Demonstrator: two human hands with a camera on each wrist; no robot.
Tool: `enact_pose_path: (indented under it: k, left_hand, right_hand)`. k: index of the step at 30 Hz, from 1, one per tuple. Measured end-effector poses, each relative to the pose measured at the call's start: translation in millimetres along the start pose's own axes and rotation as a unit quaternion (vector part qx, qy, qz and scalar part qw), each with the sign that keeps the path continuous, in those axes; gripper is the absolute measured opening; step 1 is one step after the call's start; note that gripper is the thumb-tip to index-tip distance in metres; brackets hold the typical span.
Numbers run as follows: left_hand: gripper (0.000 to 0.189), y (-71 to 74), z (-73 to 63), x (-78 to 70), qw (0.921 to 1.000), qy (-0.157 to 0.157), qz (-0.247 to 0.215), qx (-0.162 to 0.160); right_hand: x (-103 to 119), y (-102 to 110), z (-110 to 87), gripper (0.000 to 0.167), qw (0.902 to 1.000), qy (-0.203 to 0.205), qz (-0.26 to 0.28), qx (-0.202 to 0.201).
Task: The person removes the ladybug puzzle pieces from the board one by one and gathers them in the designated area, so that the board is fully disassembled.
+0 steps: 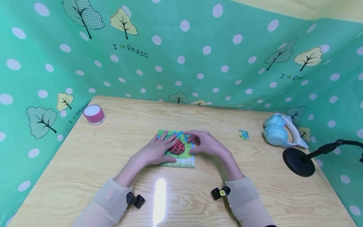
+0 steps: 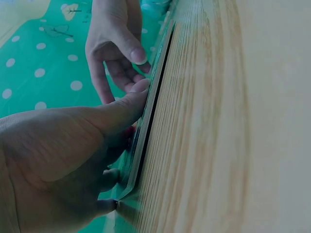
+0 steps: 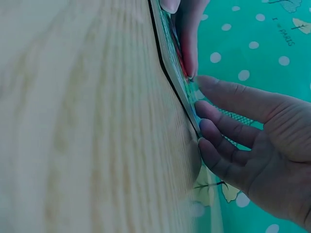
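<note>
A ladybug jigsaw puzzle [image 1: 184,161] in a flat tray lies on the wooden table, partly covered by both hands. My left hand [image 1: 157,150] rests across its left side with fingers spread and the thumb at the near edge. My right hand [image 1: 208,143] is at the right side, its bent fingertips touching the upper right part and the edge; I see nothing pinched in it. The wrist views show the left hand [image 2: 63,155] and the right hand [image 3: 262,136] against the puzzle's thin edge. A loose blue and green puzzle piece [image 1: 244,134] lies farther right on the table.
A pink round speaker [image 1: 94,114] stands at the back left of the table [image 1: 127,116]. Light blue headphones [image 1: 276,134] lie at the right, near a black stand base [image 1: 298,162] with a bent arm. A green dotted cloth [image 1: 170,72] hangs behind.
</note>
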State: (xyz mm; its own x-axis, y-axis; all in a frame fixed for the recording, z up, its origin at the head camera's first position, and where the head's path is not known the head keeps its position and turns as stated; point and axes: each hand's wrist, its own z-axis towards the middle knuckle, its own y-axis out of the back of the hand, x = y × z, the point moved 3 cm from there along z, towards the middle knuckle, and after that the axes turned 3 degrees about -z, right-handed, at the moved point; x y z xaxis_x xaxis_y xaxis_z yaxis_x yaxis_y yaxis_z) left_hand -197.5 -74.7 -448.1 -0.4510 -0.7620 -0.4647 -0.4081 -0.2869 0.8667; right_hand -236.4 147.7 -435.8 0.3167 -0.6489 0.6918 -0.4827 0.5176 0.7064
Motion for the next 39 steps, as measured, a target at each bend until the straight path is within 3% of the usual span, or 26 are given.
enact_pose_path:
  k: [7, 27, 39]
  left_hand:
    - [0.087, -0.6, -2.7, 0.7, 1.0, 0.001, -0.008, -0.003]
    - [0.087, -2.3, 0.6, 2.0, 1.0, 0.0, -0.003, 0.002]
    - [0.086, -2.3, 0.6, 1.6, 1.0, 0.001, -0.007, 0.003]
  right_hand:
    - [4.6, -5.1, 1.7, 0.078, 0.9992, 0.001, -0.039, 0.008]
    - [7.1, -7.9, 1.1, 0.056, 0.9974, 0.005, -0.072, 0.003]
    - [6.9, -8.1, 1.5, 0.054, 0.9975, 0.012, -0.068, 0.014]
